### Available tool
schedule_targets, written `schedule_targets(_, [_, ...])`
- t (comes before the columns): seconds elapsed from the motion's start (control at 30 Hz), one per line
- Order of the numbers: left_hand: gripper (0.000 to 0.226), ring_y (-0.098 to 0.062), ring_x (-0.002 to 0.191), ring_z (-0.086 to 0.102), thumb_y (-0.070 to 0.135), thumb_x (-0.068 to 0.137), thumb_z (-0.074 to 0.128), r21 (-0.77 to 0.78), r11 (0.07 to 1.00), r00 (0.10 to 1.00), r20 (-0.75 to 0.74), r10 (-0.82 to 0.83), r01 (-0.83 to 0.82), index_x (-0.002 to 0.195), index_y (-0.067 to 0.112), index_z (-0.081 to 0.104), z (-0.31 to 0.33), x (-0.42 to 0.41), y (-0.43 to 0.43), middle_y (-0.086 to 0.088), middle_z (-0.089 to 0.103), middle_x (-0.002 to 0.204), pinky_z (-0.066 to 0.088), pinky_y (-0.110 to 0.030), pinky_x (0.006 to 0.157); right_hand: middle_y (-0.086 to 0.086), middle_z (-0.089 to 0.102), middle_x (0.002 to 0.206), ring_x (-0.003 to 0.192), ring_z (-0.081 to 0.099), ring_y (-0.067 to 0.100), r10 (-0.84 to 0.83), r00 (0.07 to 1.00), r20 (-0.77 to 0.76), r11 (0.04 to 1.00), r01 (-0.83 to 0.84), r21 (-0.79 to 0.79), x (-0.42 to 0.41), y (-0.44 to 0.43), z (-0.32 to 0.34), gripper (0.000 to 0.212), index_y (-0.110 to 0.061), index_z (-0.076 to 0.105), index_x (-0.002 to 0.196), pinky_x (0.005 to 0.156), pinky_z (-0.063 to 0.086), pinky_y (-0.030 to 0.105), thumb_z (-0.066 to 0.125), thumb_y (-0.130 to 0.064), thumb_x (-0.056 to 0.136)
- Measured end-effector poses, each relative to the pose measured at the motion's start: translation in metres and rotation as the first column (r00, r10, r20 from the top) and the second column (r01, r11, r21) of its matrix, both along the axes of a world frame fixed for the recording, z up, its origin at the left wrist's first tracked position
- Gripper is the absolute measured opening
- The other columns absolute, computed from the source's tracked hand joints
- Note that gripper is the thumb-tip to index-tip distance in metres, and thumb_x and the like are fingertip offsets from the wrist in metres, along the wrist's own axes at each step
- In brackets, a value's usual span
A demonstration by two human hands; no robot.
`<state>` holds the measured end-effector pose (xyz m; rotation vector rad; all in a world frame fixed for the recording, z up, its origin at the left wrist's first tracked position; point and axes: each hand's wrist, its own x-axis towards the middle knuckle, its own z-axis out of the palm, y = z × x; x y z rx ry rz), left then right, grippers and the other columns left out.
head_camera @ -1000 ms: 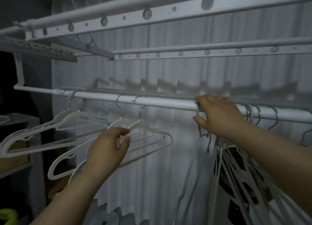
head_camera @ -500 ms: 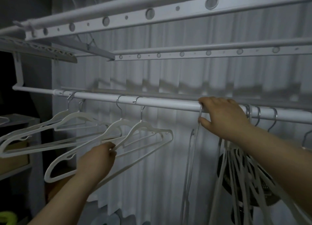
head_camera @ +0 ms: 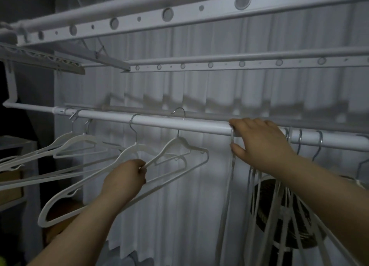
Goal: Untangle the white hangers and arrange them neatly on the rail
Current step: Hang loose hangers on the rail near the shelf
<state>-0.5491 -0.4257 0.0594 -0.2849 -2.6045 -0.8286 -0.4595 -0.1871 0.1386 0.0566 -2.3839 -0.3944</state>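
Observation:
A white rail (head_camera: 199, 124) runs across the view at chest height. Several white hangers hang spread out along its left part. My left hand (head_camera: 125, 178) pinches the lower arm of one white hanger (head_camera: 179, 145), whose metal hook (head_camera: 179, 111) is lifted above the rail. My right hand (head_camera: 259, 143) rests on the rail, fingers over it and thumb under, closed on the hook of a thin hanger (head_camera: 229, 175) that hangs edge-on. To its right a tangled bunch of white hangers (head_camera: 279, 215) dangles from several hooks.
A white pleated curtain (head_camera: 179, 86) fills the background. Perforated drying-rack bars (head_camera: 219, 63) run above the rail. A dark round fan (head_camera: 265, 215) stands behind the tangled bunch. A shelf unit (head_camera: 14, 165) stands at the left edge.
My left hand slid down from the hanger's neck to its lower arm and pushed it up and right, so its hook rose off the rail. My right hand stayed on the rail.

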Motion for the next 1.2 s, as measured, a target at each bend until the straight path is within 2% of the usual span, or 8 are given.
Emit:
schedule_targets(0.27, [0.019,-0.006,0.053,0.048,0.02,0.094,0.041,0.067,0.993,0.987,0.12,-0.104,0.097,0.099,0.022,0.059,-0.018,0.001,0.031,0.013,0.058,0.065,0.042,-0.025,0.062,0.002,0.046,0.135,0.123,0.042,0.023,0.038,0.999,0.013,0.999,-0.038,-0.001,0.008,0.015,0.0,0.055,-0.019,0.028,0.141,0.1,0.027,0.033,0.044,-0.038,0.092])
schedule_targets(0.4, [0.012,-0.011,0.048,0.051,0.02,0.094,0.043,0.177,0.979,0.979,0.155,-0.132,0.104,0.09,0.029,0.051,-0.031,0.023,0.016,0.012,0.061,0.065,0.041,-0.022,0.051,0.016,0.068,0.105,0.092,0.067,0.034,0.07,0.992,-0.101,0.995,-0.062,0.083,0.0,0.018,-0.004,0.055,-0.005,0.064,0.109,0.087,0.045,0.037,0.055,-0.041,0.069])
schedule_targets(0.5, [0.017,-0.012,0.048,0.053,0.021,0.093,0.046,0.219,0.973,0.979,0.166,-0.116,0.078,0.082,0.033,0.05,-0.039,0.042,0.0,0.011,0.061,0.062,0.045,-0.024,0.053,0.018,0.068,0.102,0.093,0.063,0.032,0.134,0.986,-0.099,0.983,-0.119,0.139,-0.002,0.008,-0.005,0.057,-0.005,0.065,0.102,0.084,0.028,0.036,0.041,-0.043,0.067])
schedule_targets(0.6, [0.026,-0.011,0.045,0.052,0.02,0.091,0.049,0.223,0.974,0.985,0.154,-0.075,0.039,0.071,0.036,0.049,-0.041,0.059,-0.021,0.01,0.06,0.054,0.044,-0.024,0.05,0.015,0.07,0.095,0.085,0.066,0.031,0.182,0.978,-0.099,0.972,-0.164,0.168,0.002,-0.011,-0.003,0.051,-0.005,0.068,0.094,0.078,0.028,0.032,0.043,-0.042,0.068])
schedule_targets(0.73, [0.021,-0.005,0.035,0.045,0.015,0.09,0.051,0.383,0.922,0.978,0.161,-0.132,0.061,0.075,0.026,0.058,-0.037,0.082,-0.052,0.011,0.06,0.041,0.035,-0.015,0.038,0.006,0.052,0.131,0.121,0.046,0.025,0.209,0.972,0.112,0.967,-0.222,0.127,0.01,-0.04,-0.006,0.049,-0.014,0.049,0.129,0.099,0.029,0.032,0.05,-0.041,0.089])
schedule_targets(0.87, [0.015,-0.002,0.032,0.042,0.012,0.09,0.052,0.476,0.874,0.966,0.167,-0.199,0.098,0.083,0.016,0.065,-0.029,0.108,-0.091,0.009,0.06,0.043,0.033,-0.012,0.036,-0.002,0.039,0.144,0.132,0.034,0.019,0.218,0.932,0.29,0.972,-0.234,0.022,0.014,-0.076,-0.01,0.058,-0.023,0.032,0.14,0.105,0.028,0.028,0.043,-0.05,0.09])
schedule_targets(1.07, [0.023,-0.005,0.033,0.04,0.01,0.09,0.05,0.527,0.84,0.943,0.198,-0.268,0.128,0.081,0.018,0.069,-0.023,0.156,-0.169,0.003,0.058,0.047,0.032,-0.014,0.037,0.002,0.045,0.137,0.122,0.047,0.016,0.427,0.723,0.543,0.899,-0.275,-0.341,0.011,-0.157,-0.018,0.066,-0.023,0.026,0.142,0.097,0.034,0.021,0.053,-0.046,0.087])
schedule_targets(1.2, [0.033,-0.008,0.036,0.042,0.007,0.089,0.05,0.513,0.845,0.911,0.259,-0.322,0.153,0.067,0.021,0.071,-0.026,0.182,-0.226,0.0,0.058,0.049,0.034,-0.015,0.038,-0.006,0.066,0.085,0.068,0.06,-0.002,0.748,0.447,0.491,0.647,-0.328,-0.688,0.02,-0.215,-0.03,0.016,-0.019,0.064,0.101,0.069,0.045,0.01,0.059,-0.024,0.088])
